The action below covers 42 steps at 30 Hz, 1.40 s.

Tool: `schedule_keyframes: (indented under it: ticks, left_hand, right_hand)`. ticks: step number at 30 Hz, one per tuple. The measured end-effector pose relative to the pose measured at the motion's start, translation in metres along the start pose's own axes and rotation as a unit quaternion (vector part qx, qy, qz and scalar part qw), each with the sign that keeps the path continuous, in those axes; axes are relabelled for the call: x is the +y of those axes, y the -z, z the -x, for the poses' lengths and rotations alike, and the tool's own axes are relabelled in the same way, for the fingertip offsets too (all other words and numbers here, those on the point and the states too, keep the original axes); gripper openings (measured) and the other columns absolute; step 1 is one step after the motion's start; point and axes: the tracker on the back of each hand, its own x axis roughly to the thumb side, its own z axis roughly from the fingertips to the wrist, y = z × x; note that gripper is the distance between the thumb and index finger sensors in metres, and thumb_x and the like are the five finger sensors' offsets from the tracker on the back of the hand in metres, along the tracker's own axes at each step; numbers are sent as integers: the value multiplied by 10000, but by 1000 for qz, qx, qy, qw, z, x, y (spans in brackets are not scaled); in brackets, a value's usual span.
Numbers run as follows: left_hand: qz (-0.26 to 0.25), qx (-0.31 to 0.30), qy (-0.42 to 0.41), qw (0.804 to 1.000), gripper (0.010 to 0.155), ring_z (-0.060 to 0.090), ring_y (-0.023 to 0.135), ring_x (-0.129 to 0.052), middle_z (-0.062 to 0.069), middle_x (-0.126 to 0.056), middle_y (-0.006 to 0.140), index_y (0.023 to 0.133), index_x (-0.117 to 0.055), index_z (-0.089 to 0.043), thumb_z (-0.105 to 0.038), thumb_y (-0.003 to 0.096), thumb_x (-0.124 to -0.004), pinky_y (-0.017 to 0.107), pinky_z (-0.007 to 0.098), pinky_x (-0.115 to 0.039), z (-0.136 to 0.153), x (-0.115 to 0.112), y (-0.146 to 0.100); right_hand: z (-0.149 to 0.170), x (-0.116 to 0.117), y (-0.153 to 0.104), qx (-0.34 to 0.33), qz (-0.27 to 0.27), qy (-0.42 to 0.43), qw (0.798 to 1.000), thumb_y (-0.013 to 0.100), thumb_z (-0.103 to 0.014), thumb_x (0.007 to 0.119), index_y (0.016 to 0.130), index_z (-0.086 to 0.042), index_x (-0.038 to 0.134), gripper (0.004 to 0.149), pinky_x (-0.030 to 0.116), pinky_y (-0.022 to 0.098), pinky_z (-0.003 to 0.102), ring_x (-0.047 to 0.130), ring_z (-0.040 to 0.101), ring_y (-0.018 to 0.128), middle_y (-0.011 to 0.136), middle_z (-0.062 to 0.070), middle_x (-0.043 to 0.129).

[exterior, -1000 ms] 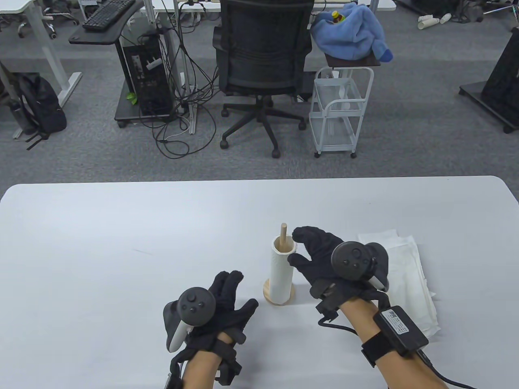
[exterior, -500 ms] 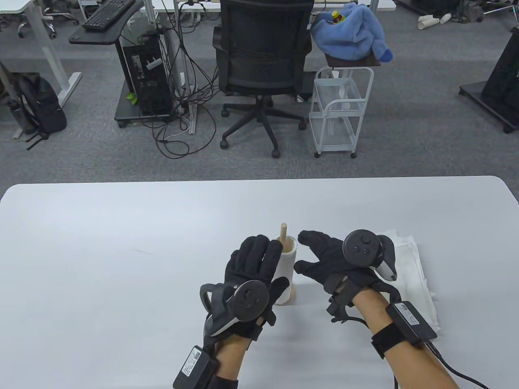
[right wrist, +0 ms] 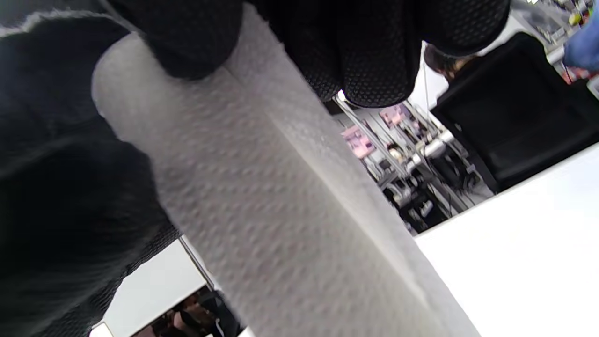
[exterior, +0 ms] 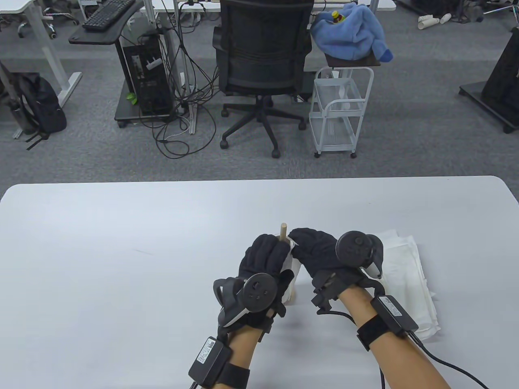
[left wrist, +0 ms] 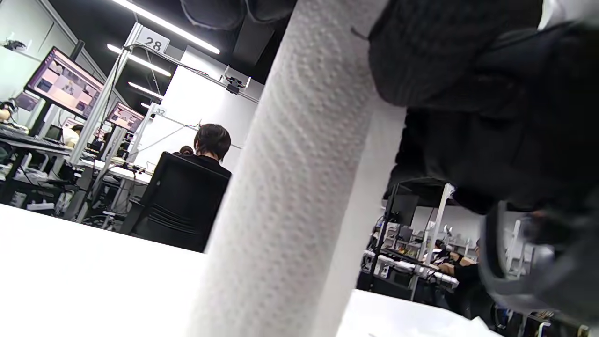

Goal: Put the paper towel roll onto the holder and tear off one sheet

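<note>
Paper towel roll, a slim white embossed cylinder, stands upright on the pale wooden holder, whose dowel tip pokes out above it, near the middle of the white table toward the near edge. Its long axis runs straight up, so seating looks done and the tearing of one sheet is what remains. The left hand, in a black sensor glove, wraps the roll from its left side, fingers curled round the paper, which the left wrist view shows as a tall textured column right against the glove. The right hand comes in from the right and closes on the upper part of the roll; the right wrist view shows its fingertips pressed onto the paper beside a raised seam that may be the loose edge of a sheet, though I cannot tell whether they pinch that edge. Both hands touch the roll, so the pull should go rightward and away while the left steadies. Just right of the right hand lies a folded white cloth or paper stack.
</note>
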Motion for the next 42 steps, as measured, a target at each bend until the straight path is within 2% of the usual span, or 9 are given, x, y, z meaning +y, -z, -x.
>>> schedule_keyframes:
  ticks: [4, 7, 16, 29, 33, 42]
  left_hand:
    - [-18, 5, 67, 998, 751, 310, 1089, -400, -88, -264, 1091, 1005, -317, -393, -437, 466, -837, 804, 525, -482, -9, -1, 2]
    - [-19, 0, 102, 995, 744, 327, 1089, -331, -86, -219, 1092, 1015, -279, -418, -420, 488, -803, 802, 537, -447, -11, -4, 1]
    - [-8, -3, 81, 997, 679, 317, 1105, -296, -108, -218, 1103, 1022, -301, -420, -396, 509, -744, 806, 562, -415, -8, -3, 1]
    - [-5, -8, 82, 997, 679, 312, 1111, -282, -124, -191, 1107, 1022, -274, -430, -404, 514, -725, 807, 571, -402, -9, -4, 0]
    - [-7, -9, 83, 996, 678, 314, 1110, -283, -114, -201, 1107, 1022, -283, -423, -400, 513, -729, 805, 578, -397, -9, -4, 0]
    - [-5, -6, 83, 997, 680, 313, 1110, -281, -118, -187, 1107, 1021, -270, -428, -399, 514, -723, 806, 575, -396, -10, -5, 0]
  right_hand:
    - [2, 1, -6, -25, 23, -40, 999, 485, -336, 744, 857, -213, 775, 393, 619, 595, 571, 830, 398, 735, 944, 148, 756]
    - [2, 4, -11, -40, 31, -79, 996, 488, -343, 742, 860, -223, 771, 392, 615, 599, 568, 827, 395, 737, 946, 141, 752]
    - [9, 15, -22, -97, 56, -124, 986, 493, -345, 734, 866, -218, 754, 394, 603, 602, 567, 808, 400, 743, 952, 144, 732]
    - [16, 21, -27, -100, 53, -146, 983, 494, -331, 732, 870, -208, 747, 395, 592, 604, 571, 798, 406, 747, 956, 147, 720]
    - [21, 30, -29, -101, 24, -175, 979, 490, -327, 739, 863, -212, 760, 391, 595, 604, 570, 800, 405, 746, 955, 142, 725]
    - [25, 33, -32, -92, 23, -169, 981, 490, -326, 739, 867, -211, 755, 395, 600, 602, 566, 805, 402, 743, 954, 141, 726]
